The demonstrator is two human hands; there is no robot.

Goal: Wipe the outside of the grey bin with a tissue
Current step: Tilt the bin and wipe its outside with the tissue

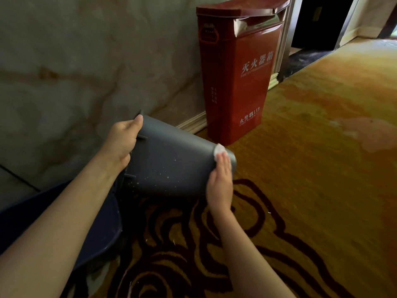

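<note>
Kneeling or crouching over the carpet (300, 168), you have both bare forearms reaching forward. Nearest you, at lower left, a dark navy object (103, 229) lies on the carpet beside your left forearm; what it is cannot be told. Your left hand (122, 143) is clenched on the rim of the bin (169, 168), thumb along the rim's upper edge. The bin is tipped on its side, open end toward you and base pointing away, pale specks dotting its grey wall. Your right hand (221, 181) lies flat, fingers extended together, pressing the tissue (219, 149) against the bin's far end, the wad showing past your fingertips. Beyond the bin, a red box (236, 82) stands upright where the carpet meets the wall (86, 61).
</note>
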